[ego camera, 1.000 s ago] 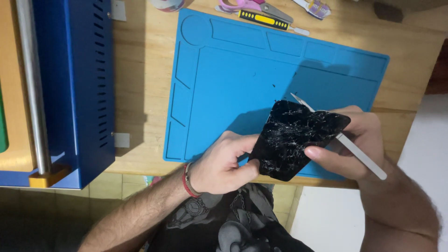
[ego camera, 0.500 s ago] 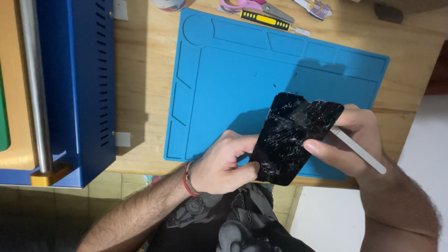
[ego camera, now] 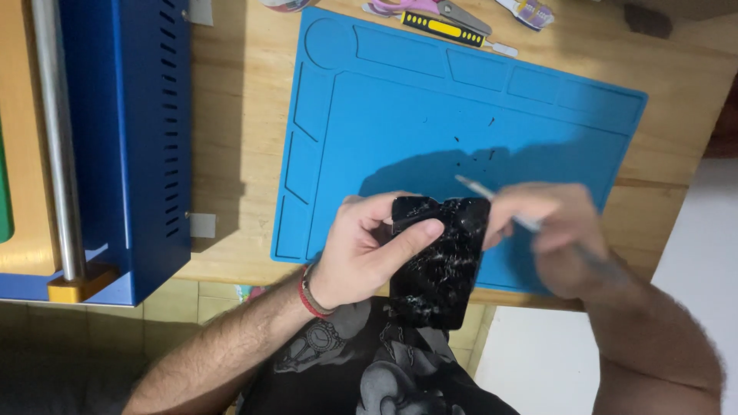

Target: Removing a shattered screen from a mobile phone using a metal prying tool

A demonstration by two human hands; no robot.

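Left hand (ego camera: 361, 250) is gripping a phone (ego camera: 438, 261) with a badly cracked black face: thumb is lying across its upper left corner, the remaining fingers are wrapping behind it, hand closed firmly around the edge. Phone is standing roughly upright in view, its long axis running toward the body, its lower end hanging over the near edge of the table (ego camera: 238, 138). A red band (ego camera: 307, 296) is sitting on the left wrist.

Right hand (ego camera: 550, 234) is motion-blurred, just right of the phone. It is pinching a thin metal tool (ego camera: 492, 201), fingers curled closed around the shaft; tip is pointing up and left, ending just above the phone's upper right corner. Cannot tell whether the tip is touching the phone.

Both hands are hovering over the near edge of a blue mat (ego camera: 461, 107), which is lying on the table. A few small dark specks are sitting on the mat just beyond the hands.

Well left of the left hand a blue box (ego camera: 127, 131) with vent slots is standing, a metal rod (ego camera: 54, 138) running along its far side. Far beyond the hands, past the mat's far edge, a yellow-and-black tool (ego camera: 446, 29) and pink scissors (ego camera: 427, 8) are lying.
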